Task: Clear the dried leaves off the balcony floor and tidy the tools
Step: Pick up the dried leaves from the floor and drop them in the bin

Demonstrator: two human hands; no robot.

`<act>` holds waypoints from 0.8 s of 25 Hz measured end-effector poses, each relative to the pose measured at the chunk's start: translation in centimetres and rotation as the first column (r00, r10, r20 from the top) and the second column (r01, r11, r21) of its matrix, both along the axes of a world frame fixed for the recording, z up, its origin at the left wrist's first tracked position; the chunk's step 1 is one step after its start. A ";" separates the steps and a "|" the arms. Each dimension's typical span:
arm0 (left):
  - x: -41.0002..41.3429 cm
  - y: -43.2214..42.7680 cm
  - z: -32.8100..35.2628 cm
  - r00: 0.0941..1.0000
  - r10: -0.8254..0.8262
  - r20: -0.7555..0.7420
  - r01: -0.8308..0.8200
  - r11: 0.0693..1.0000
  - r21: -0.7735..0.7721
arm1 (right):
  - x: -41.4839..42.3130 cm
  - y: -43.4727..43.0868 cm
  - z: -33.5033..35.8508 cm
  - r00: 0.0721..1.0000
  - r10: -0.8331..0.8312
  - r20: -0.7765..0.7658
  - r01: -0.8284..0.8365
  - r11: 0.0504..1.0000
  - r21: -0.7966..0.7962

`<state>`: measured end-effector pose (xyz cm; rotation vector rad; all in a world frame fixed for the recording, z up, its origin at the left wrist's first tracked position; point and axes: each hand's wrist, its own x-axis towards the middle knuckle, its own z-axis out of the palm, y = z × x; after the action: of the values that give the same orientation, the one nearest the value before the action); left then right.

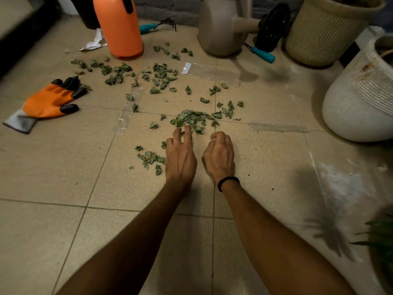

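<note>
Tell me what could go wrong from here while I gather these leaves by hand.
1. The dried leaves in the pile look brittle; raking with the bare left hand may crumble them into bits.
2. Scattered leaves by the orange sprayer and the glove lie far from the pile and may get missed.
3. The clear plastic bag lies flat, hard to see; it may be swept along.

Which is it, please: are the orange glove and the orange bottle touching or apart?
Apart. The head view shows bare floor between the glove and the bottle.
</note>
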<state>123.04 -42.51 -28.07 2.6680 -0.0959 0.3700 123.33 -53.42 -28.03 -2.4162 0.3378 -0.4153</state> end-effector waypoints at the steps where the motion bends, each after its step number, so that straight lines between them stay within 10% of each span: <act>1: 0.4 -0.1 0.0 1.000 -0.012 -0.004 0.012 0.999 0.041 | 0.0 0.0 0.0 1.000 0.007 -0.011 -0.006 1.000 0.025; 4: 0.4 0.1 -0.3 0.994 -0.105 0.017 0.102 0.986 0.132 | 0.3 0.1 0.0 0.994 0.042 -0.101 -0.038 0.999 0.039; 12: -5.5 1.2 0.4 0.973 0.080 0.219 0.000 0.940 -0.341 | 2.6 0.5 -0.9 0.987 0.136 -0.089 -0.154 0.958 -0.242; 20: -6.6 6.1 4.0 0.919 0.363 -0.156 -0.310 0.418 -0.854 | 1.7 0.6 -0.3 0.997 0.081 -0.005 -0.082 0.997 -0.015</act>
<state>116.47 -36.37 -24.03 1.6066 0.5131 0.4555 125.00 -52.86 -28.32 -2.4363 0.2378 -0.3775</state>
